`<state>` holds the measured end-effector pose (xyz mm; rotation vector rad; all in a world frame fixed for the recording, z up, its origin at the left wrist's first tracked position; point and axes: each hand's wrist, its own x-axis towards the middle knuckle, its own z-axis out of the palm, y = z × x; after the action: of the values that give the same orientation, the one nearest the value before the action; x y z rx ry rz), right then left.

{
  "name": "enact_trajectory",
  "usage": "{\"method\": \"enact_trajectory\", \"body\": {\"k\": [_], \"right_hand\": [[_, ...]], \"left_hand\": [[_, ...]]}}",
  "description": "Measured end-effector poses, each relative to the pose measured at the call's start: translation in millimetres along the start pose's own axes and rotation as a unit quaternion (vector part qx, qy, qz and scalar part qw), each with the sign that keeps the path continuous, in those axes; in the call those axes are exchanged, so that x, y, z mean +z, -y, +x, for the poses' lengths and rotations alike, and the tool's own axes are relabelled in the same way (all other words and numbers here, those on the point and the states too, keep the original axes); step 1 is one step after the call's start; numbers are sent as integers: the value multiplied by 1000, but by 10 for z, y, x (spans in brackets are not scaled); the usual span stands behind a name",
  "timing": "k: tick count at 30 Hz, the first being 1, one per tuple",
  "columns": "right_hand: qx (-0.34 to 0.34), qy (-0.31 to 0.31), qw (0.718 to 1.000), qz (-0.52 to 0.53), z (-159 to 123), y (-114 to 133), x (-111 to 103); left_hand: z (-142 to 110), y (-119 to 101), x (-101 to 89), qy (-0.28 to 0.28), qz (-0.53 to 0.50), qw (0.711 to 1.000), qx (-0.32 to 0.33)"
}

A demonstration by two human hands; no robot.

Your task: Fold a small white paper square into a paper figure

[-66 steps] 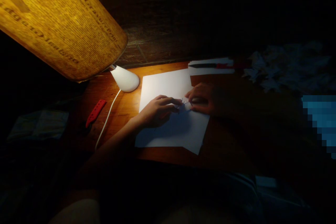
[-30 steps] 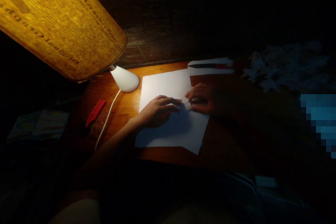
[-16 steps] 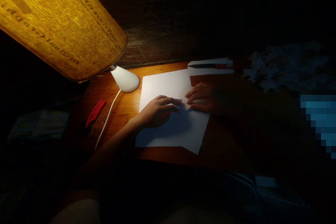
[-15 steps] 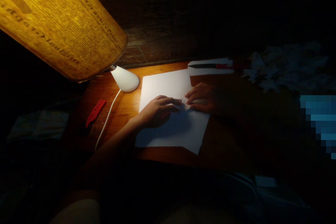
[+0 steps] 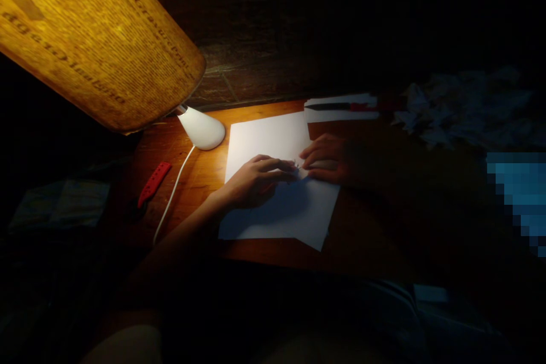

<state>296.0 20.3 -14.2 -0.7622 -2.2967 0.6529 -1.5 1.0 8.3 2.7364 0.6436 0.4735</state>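
White paper sheets lie on the wooden table, apparently overlapping, with a corner sticking out at the lower right. My left hand rests on them from the left, fingers stretched to the right. From the other side my right hand lies low over the paper's right edge, its fingers extended leftward. The fingertips of both hands nearly meet around a small pale patch with thin dark marks; what it is cannot be made out. Shadow covers the lower half of the paper.
A lit table lamp has a yellow printed shade and a white base with a white cord. A red-handled tool lies left. Behind the hands, a dark-bladed knife rests on more paper. Crumpled paper heaps at right.
My left fingertips have shifted very slightly to the right on the paper. The view has moved a little; otherwise things stay in place.
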Motion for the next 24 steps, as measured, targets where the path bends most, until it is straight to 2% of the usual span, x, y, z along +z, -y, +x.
{"method": "enact_trajectory", "body": {"k": [16, 24], "right_hand": [[-31, -18, 999, -7, -5, -11, 14], [-15, -4, 1000, -12, 6, 4, -1]], "left_hand": [[-14, 25, 28, -16, 7, 1000, 7], [-12, 26, 32, -14, 2, 1000, 1]]}}
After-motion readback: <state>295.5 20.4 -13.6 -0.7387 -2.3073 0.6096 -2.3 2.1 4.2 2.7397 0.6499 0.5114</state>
